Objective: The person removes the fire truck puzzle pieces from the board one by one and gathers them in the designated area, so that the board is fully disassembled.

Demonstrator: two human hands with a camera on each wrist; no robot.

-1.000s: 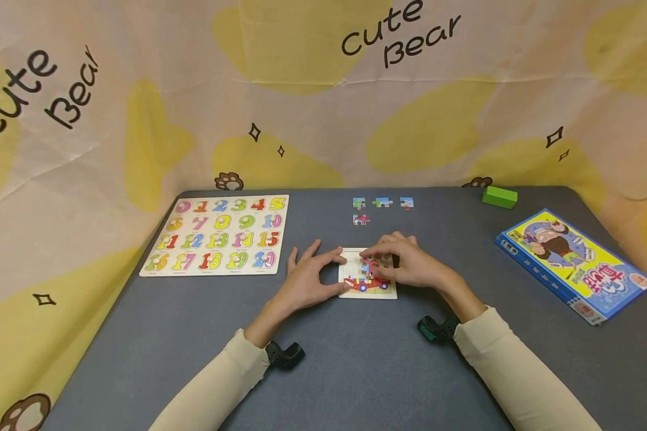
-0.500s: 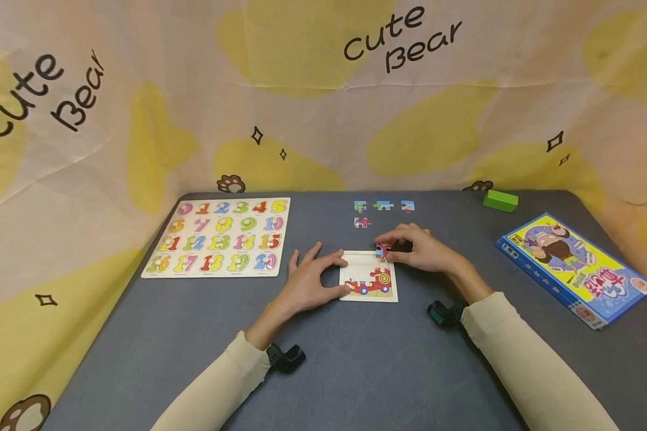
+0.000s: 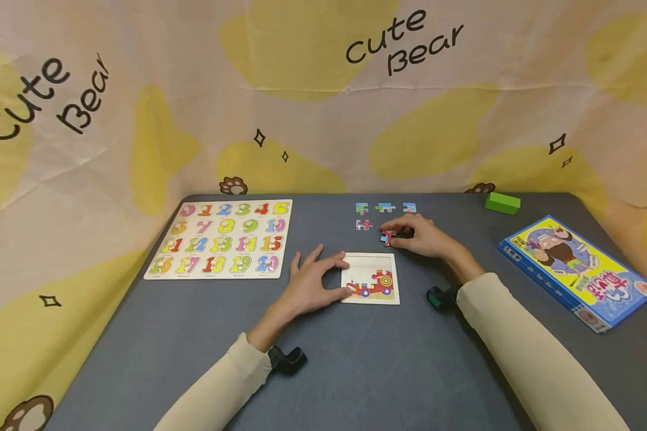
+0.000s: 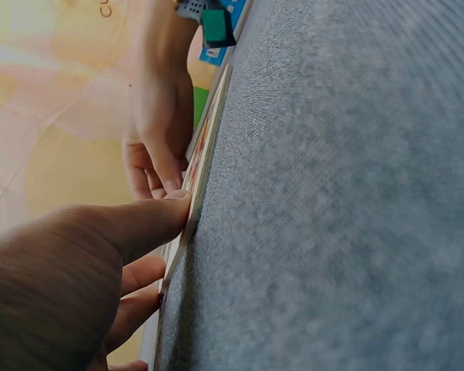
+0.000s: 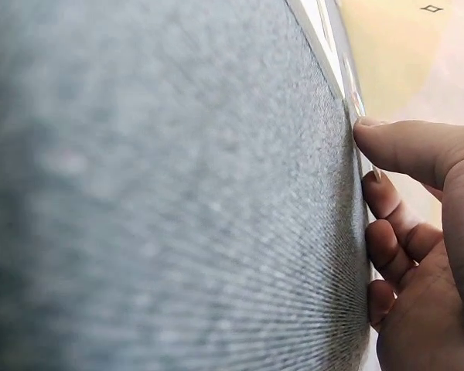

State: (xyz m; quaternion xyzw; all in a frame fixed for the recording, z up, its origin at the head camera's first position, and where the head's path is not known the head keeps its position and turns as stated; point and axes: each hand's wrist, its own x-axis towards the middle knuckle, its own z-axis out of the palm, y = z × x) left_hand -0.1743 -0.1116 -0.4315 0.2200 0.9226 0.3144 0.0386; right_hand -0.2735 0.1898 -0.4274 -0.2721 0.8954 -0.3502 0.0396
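A small square puzzle tray (image 3: 361,262) lies mid-table, its lower part filled with pieces picturing a red vehicle (image 3: 380,282). Along the tray's left edge, my left hand (image 3: 314,285) presses with thumb and index finger spread apart; the left wrist view shows the thumb (image 4: 158,220) on the rim. Beyond the tray's far right corner, my right hand (image 3: 425,237) pinches a red and blue puzzle piece (image 3: 387,237) at table level. Whether that piece touches the table I cannot tell. Its right side is hidden by the fingers.
Several loose puzzle pieces (image 3: 385,208) lie at the back, one red piece (image 3: 363,225) just left of my right hand. A number board (image 3: 215,239) is on the left. A green block (image 3: 502,203) and a blue and yellow box (image 3: 577,269) are on the right.
My right hand has lifted the red and blue piece out of the tray and carried it away to the tabletop behind. The left hand keeps its place on the tray edge.
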